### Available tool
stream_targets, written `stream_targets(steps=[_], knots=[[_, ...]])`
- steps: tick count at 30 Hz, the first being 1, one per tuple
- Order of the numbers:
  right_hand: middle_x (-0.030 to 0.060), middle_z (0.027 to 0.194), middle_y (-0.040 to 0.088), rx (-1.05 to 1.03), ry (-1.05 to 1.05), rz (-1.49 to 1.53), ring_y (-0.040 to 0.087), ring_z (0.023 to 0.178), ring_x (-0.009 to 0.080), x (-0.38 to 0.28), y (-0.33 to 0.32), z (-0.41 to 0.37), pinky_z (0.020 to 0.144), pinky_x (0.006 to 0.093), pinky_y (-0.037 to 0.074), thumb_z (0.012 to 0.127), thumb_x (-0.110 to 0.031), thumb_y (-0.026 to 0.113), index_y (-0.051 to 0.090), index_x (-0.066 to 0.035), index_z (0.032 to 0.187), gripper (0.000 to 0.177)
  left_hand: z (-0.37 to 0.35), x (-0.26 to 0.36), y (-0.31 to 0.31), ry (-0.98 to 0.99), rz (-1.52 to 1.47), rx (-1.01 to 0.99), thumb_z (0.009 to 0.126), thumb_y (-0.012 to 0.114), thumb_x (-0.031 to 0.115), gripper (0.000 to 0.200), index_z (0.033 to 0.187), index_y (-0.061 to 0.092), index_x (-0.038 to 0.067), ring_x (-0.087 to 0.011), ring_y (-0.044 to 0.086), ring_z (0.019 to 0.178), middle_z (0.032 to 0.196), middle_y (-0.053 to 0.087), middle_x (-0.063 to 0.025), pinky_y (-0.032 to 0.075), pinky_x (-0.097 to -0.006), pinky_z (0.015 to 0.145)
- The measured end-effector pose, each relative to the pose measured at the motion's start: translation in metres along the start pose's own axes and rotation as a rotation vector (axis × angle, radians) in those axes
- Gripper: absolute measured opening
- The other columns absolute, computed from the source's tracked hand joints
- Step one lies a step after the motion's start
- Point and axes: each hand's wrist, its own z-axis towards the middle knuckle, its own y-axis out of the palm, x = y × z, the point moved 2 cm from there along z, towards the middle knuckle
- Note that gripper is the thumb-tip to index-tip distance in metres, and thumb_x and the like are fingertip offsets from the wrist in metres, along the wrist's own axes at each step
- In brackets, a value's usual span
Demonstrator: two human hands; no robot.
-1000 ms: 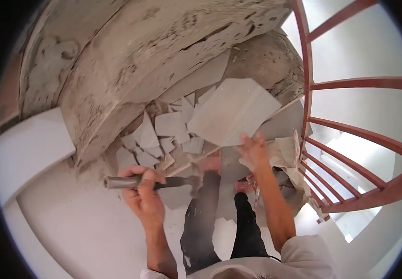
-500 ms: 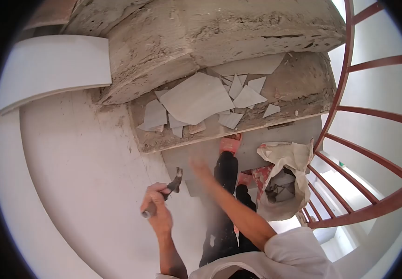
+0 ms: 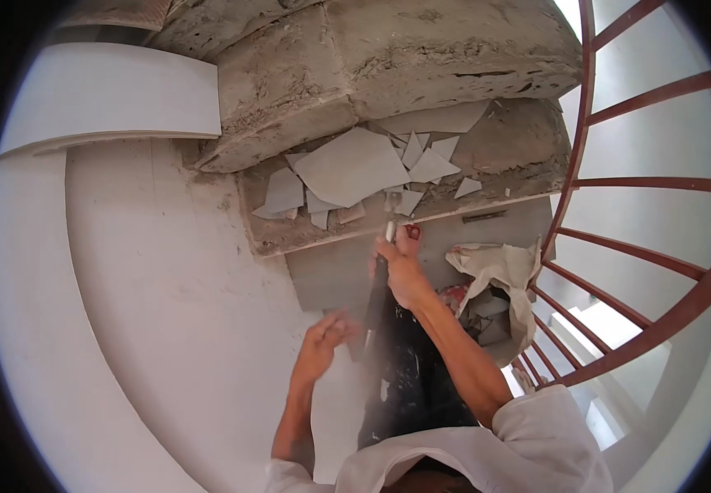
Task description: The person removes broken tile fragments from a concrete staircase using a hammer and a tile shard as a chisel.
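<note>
While standing on the grey step [image 3: 331, 275], grips a tool [image 3: 376, 300] in the right hand [image 3: 401, 269], fingers clamped round the shaft about midway. Holds the tool near upright in view, metal tip up at the front edge of the bare step [image 3: 503, 152] above, dark lower end down beside the black trousers [image 3: 409, 370]. Has the left hand [image 3: 323, 338] just beside the tool's lower end, lower and to the left of the right hand; blurred, so cannot tell whether its fingers are apart or together, or whether touching the shaft. Above the tip, on the bare step: broken tile shards [image 3: 433, 164], with one big shard [image 3: 343, 168] lying flat among smaller ones, some overlapping. Right of the right hand, on the grey step: open sack [image 3: 499, 271] with rubble inside, just beside the red railing [image 3: 573, 189]. By the right hand's knuckles: red sandal [image 3: 411, 232], partly hidden. Left of the steps and hands: curved white wall [image 3: 166, 296]. At bottom of view: white sleeve [image 3: 536, 435] on the right arm
</note>
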Motion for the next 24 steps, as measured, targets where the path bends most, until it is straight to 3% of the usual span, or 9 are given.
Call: stream_targets(steps=[5,7,10,12,14,15,16,19,24], knots=[[0.0106,0.106,0.056,-0.003,-0.215,-0.518,0.058,0.091,0.0228,-0.011,0.030,-0.015,0.082,0.0307,0.047,0.097,-0.023,0.053,0.031,-0.009,0.140,0.051,0.048,0.014,0.038,0.294,0.490,0.143,0.091,0.060,0.026,0.038,0.117,0.053,-0.002,-0.0180,0.059,0.085,0.091,0.061,-0.0125,0.048,-0.0304,0.078],[0.0280,0.140,0.041,-0.078,-0.354,-0.873,0.043,0.129,0.0370,-0.022,0.022,-0.021,0.108,0.0444,0.031,0.094,-0.038,0.056,0.018,-0.002,0.149,0.076,0.087,-0.011,0.045,0.430,0.562,0.428,0.089,0.061,0.025,0.035,0.110,0.054,-0.003,-0.0167,0.058,0.078,0.082,0.058,-0.0110,0.047,-0.0299,0.071],[0.0254,0.147,0.034,0.304,-0.802,-1.303,0.042,0.132,0.0361,-0.122,0.006,-0.079,0.110,0.0445,0.032,0.094,-0.039,0.053,0.021,0.000,0.149,0.074,0.101,0.040,0.048,0.198,0.584,0.519,0.088,0.061,0.024,0.033,0.103,0.056,-0.005,-0.0174,0.056,0.070,0.073,0.056,-0.0115,0.045,-0.0334,0.064],[0.0257,0.144,0.034,0.362,-0.990,-1.478,0.044,0.127,0.0379,-0.213,-0.042,-0.141,0.108,0.0470,0.035,0.091,-0.030,0.061,0.031,0.003,0.143,0.068,0.126,0.035,0.040,0.440,0.464,0.672,0.087,0.063,0.023,0.034,0.102,0.055,-0.005,-0.0236,0.055,0.064,0.070,0.056,-0.0145,0.045,-0.0372,0.062],[0.0290,0.136,0.036,1.256,-1.302,-1.828,0.039,0.124,0.0410,-0.300,-0.056,-0.217,0.108,0.0470,0.028,0.087,-0.027,0.071,0.029,0.010,0.138,0.076,0.155,0.019,0.035,0.583,0.376,0.774,0.085,0.065,0.022,0.034,0.101,0.055,-0.006,-0.0288,0.055,0.062,0.070,0.057,-0.0171,0.046,-0.0398,0.062],[0.0348,0.128,0.044,1.535,-1.373,-2.349,0.058,0.106,0.0424,-0.329,-0.066,-0.246,0.085,0.0550,0.049,0.095,-0.019,0.057,0.036,0.014,0.131,0.054,0.171,0.014,0.033,0.614,0.352,0.807,0.084,0.065,0.021,0.034,0.101,0.055,-0.006,-0.0309,0.056,0.063,0.070,0.058,-0.0181,0.046,-0.0406,0.063],[0.0319,0.136,0.037,1.559,-1.576,-2.367,0.051,0.118,0.0406,-0.358,-0.102,-0.274,0.093,0.0637,0.040,0.096,-0.033,0.056,0.025,0.011,0.139,0.069,0.189,0.009,0.027,0.653,0.331,0.845,0.083,0.065,0.020,0.033,0.100,0.055,-0.007,-0.0330,0.057,0.064,0.071,0.059,-0.0192,0.046,-0.0413,0.064],[0.0249,0.142,0.036,1.638,-1.224,-2.253,0.053,0.119,0.0380,-0.385,-0.125,-0.309,0.100,0.0531,0.043,0.094,-0.033,0.058,0.035,-0.007,0.142,0.059,0.267,-0.045,-0.013,0.653,0.586,0.883,0.080,0.065,0.018,0.032,0.097,0.054,-0.007,-0.0393,0.059,0.067,0.073,0.060,-0.0225,0.047,-0.0449,0.067],[0.0221,0.142,0.038,1.296,-1.288,-2.204,0.042,0.130,0.0379,-0.390,-0.187,-0.301,0.105,0.0498,0.040,0.090,-0.025,0.066,0.041,-0.015,0.142,0.058,0.228,-0.005,0.006,0.572,0.564,0.819,0.079,0.065,0.019,0.032,0.093,0.055,-0.007,-0.0458,0.061,0.074,0.077,0.061,-0.0272,0.047,-0.0481,0.069]])
